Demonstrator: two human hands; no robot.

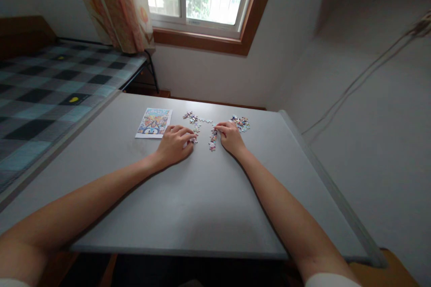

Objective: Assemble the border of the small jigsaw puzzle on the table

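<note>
Small jigsaw pieces are joined into a frame with a thin top row (205, 120), a left strip (197, 129) and a right strip (212, 145). My left hand (177, 143) rests on the table with its fingers loosely bent and apart, the fingertips touching the lower left strip. The thumb and fingers of my right hand (230, 135) are pinched together at the upper part of the right strip, on a puzzle piece mostly hidden by the fingertips. Loose puzzle pieces (241, 123) lie in a pile just beyond my right hand.
A second small group of loose pieces (190, 116) lies at the frame's upper left. Left of it is a printed picture sheet (154, 122), partly behind my left hand. The white table (202, 206) has raised side edges. A bed (74, 71) stands left; a wall and window are ahead.
</note>
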